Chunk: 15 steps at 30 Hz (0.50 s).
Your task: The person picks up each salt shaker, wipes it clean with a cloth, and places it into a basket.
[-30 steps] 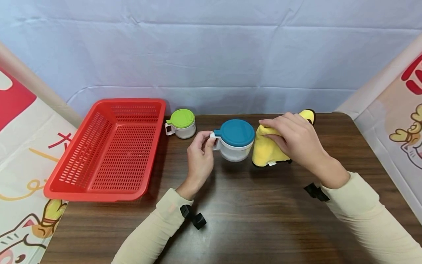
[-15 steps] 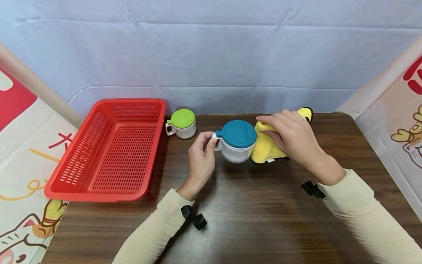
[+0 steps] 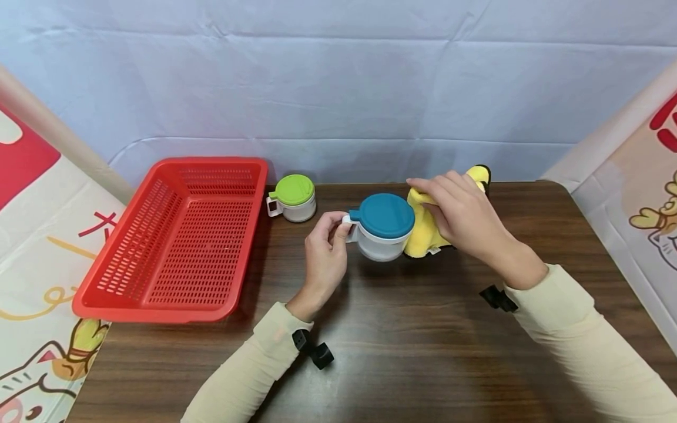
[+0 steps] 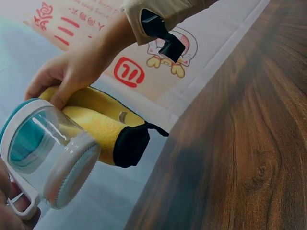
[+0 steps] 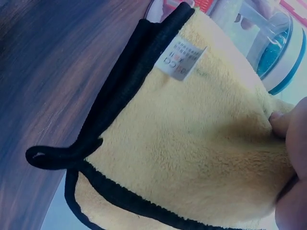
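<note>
My left hand (image 3: 325,249) pinches the white handle of a clear jar (image 3: 382,247) with a blue lid (image 3: 386,215). In the left wrist view the jar (image 4: 57,148) is tilted and raised off the table, and looks see-through with nothing visible inside. A yellow cloth (image 3: 421,232) with black edging hangs from my right hand (image 3: 465,217), its fingers gripping the upper part. The cloth lies against the jar's right side. In the right wrist view the cloth (image 5: 192,134) shows a white tag and a black loop.
A red perforated basket (image 3: 240,258) stands at the left of the wooden table (image 3: 402,352). Between it and my left hand sits a smaller jar (image 3: 297,211) with a green lid (image 3: 294,190). A pale fabric backdrop (image 3: 338,100) rises behind the table's far edge.
My right hand has moved left with the yellow cloth, closing the narrow gap to the jar. The jar and my left hand have shifted slightly right.
</note>
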Available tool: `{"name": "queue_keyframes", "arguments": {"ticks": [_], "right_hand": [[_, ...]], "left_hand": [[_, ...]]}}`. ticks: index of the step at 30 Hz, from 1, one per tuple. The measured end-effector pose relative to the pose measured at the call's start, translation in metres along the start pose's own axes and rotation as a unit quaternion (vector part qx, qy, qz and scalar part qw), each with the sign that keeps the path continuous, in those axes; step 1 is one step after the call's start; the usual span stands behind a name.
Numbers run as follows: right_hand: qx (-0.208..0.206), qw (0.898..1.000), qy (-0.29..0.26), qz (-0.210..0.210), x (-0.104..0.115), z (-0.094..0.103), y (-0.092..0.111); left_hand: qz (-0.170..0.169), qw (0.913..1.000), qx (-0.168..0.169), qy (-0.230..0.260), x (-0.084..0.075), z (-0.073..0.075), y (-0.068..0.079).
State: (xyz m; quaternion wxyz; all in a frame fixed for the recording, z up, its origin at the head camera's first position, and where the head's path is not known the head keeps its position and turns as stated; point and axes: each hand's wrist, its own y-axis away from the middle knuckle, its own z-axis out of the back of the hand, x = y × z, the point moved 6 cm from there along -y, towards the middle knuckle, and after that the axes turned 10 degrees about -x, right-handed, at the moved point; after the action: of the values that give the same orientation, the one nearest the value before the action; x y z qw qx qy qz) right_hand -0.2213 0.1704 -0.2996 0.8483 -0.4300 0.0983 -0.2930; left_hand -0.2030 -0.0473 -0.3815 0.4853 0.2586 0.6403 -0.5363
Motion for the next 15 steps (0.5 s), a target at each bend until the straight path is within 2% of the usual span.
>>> {"name": "queue_keyframes", "arguments": {"ticks": [9, 15], "right_hand": [[0.037, 0.999, -0.001, -0.033, -0.009, -0.006, -0.005], [0.046, 0.998, -0.018, -0.033, -0.012, -0.011, -0.015]], "left_hand": [[0.004, 1.0, 0.004, 0.002, 0.0, -0.002, 0.002], [0.002, 1.0, 0.005, 0.007, 0.0, -0.003, 0.002]]}}
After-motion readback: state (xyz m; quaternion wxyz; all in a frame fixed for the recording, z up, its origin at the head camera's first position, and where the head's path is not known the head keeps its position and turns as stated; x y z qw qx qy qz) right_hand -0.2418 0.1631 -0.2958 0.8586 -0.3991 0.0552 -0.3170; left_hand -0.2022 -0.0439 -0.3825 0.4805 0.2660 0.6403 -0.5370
